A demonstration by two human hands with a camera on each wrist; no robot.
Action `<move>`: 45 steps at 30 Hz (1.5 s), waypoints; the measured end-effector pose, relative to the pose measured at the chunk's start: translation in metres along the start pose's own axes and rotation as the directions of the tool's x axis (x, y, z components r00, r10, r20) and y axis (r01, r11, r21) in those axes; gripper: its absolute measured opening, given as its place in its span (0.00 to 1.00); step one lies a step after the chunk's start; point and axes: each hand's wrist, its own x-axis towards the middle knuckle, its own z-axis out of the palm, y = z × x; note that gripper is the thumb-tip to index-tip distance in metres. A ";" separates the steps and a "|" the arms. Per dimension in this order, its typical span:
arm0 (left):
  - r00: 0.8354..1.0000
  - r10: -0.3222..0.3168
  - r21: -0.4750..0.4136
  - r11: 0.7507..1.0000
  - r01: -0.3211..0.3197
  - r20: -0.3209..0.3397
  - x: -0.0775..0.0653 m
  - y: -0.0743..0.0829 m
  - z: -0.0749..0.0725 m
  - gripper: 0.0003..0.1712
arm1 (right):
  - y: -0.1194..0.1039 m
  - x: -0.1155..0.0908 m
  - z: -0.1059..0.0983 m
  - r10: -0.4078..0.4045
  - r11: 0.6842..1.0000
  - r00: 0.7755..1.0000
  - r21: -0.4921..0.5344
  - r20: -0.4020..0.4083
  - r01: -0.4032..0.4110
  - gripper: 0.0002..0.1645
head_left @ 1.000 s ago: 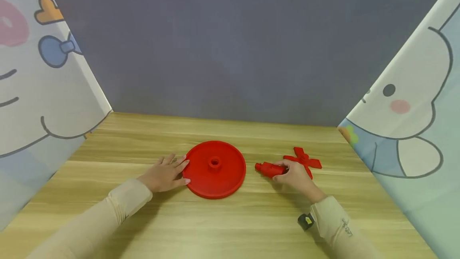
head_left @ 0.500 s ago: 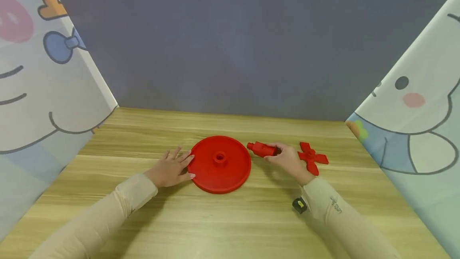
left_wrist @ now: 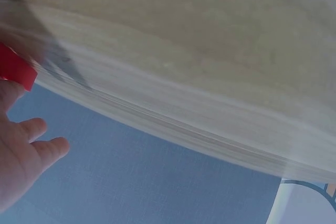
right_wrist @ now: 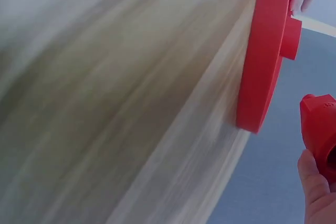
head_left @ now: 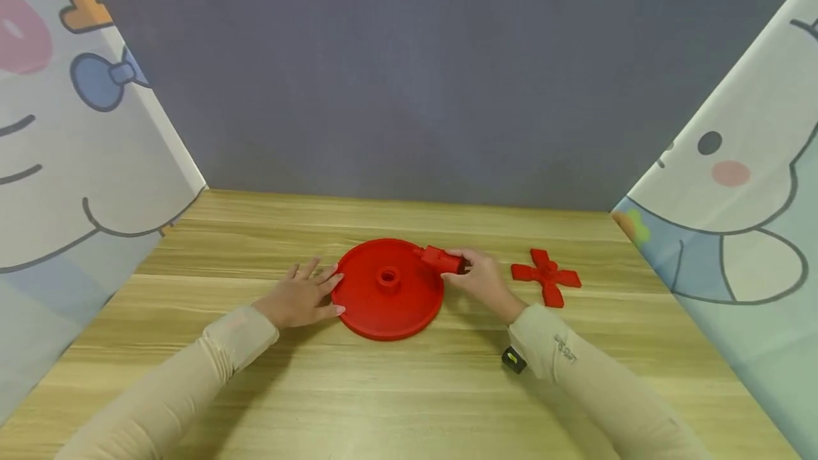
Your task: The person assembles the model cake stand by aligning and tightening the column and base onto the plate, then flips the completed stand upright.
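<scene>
A round red plate with a raised rim and a hollow socket at its centre lies on the wooden table. Spread fingers of my left hand rest on its left edge. My right hand pinches a red, bottle-shaped part by its wider, hollow end. That part is tilted sideways above the plate's right edge, its narrow tip pointing left. In the right wrist view, the red part is held apart from the plate.
A red four-bladed propeller lies flat on the table, right of the right hand. A grey panel stands along the back. Cartoon-printed panels flank the left and right sides. A small black device sits at the right wrist.
My right hand has lifted the red part and carried it left, from beside the propeller to over the plate's right edge. The left hand stays on the plate's edge.
</scene>
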 end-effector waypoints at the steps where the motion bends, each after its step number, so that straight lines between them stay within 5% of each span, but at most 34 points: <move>1: 1.000 0.001 0.005 1.000 -0.001 -0.001 0.000 0.000 -0.001 0.41 | -0.001 0.001 0.001 -0.006 1.000 1.000 -0.002 0.001 0.006 0.23; 10: 1.000 0.018 0.033 0.999 -0.018 -0.010 0.003 -0.004 0.001 0.41 | -0.017 0.020 -0.005 0.119 0.983 0.986 0.124 0.116 -0.134 0.22; 17: 1.000 0.001 0.020 1.000 -0.001 0.004 0.006 -0.005 0.005 0.45 | -0.025 0.030 -0.005 0.153 0.978 0.970 0.113 0.191 -0.176 0.24; 36: 1.000 0.005 -0.003 1.000 -0.005 -0.006 0.002 -0.004 0.001 0.45 | -0.039 0.042 0.009 0.135 0.987 0.966 0.060 0.222 -0.151 0.31; 45: 1.000 0.000 -0.005 1.000 0.001 0.013 0.004 -0.004 0.000 0.45 | -0.046 0.040 0.010 0.045 0.999 0.965 -0.007 0.258 -0.045 0.31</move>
